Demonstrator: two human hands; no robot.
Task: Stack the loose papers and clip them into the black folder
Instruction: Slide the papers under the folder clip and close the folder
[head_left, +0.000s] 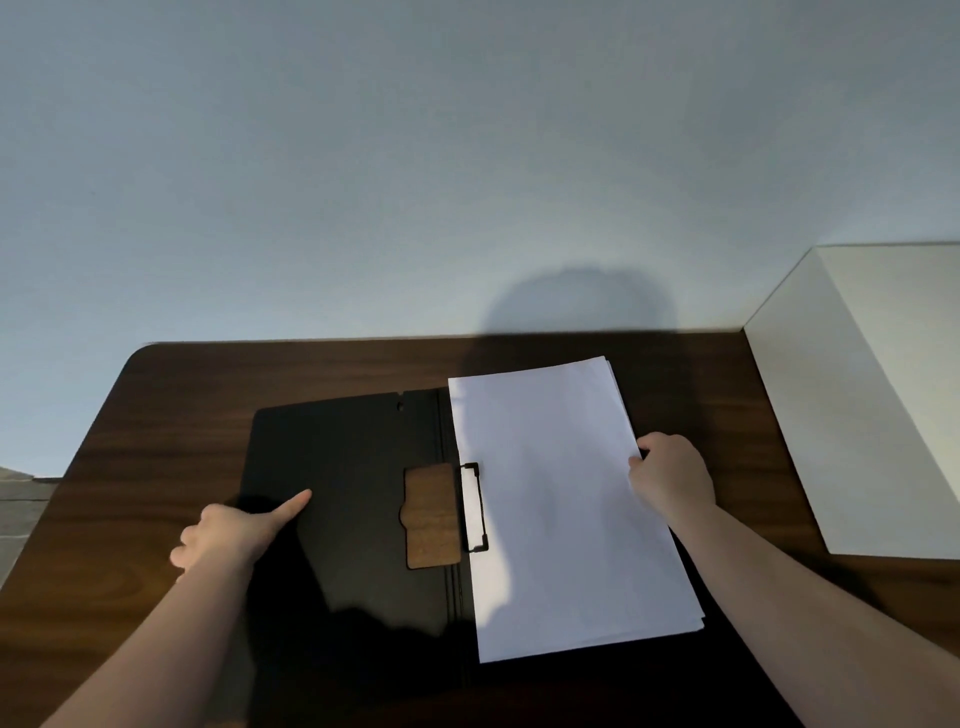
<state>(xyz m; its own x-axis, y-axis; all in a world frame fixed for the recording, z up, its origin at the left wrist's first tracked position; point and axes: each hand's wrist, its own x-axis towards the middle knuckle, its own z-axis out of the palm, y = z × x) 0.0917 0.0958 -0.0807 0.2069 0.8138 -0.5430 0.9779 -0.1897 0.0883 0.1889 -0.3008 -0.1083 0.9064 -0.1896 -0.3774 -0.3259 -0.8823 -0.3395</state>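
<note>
The black folder (343, 467) lies open and flat on the dark wooden table (156, 441). A stack of white papers (556, 509) rests on its right half, with the black clip (474, 506) lying over the stack's left edge. A cut-out in the left cover beside the clip shows wood. My right hand (672, 475) grips the stack's right edge, thumb on top. My left hand (234, 530) rests at the left cover's edge, its index finger stretched out and pressing on the cover, the other fingers curled.
A white box or panel (857, 415) stands on the table's right side, close to the papers. A pale wall rises behind the table's far edge. The table's rounded left corner (150, 351) shows, with floor beyond it.
</note>
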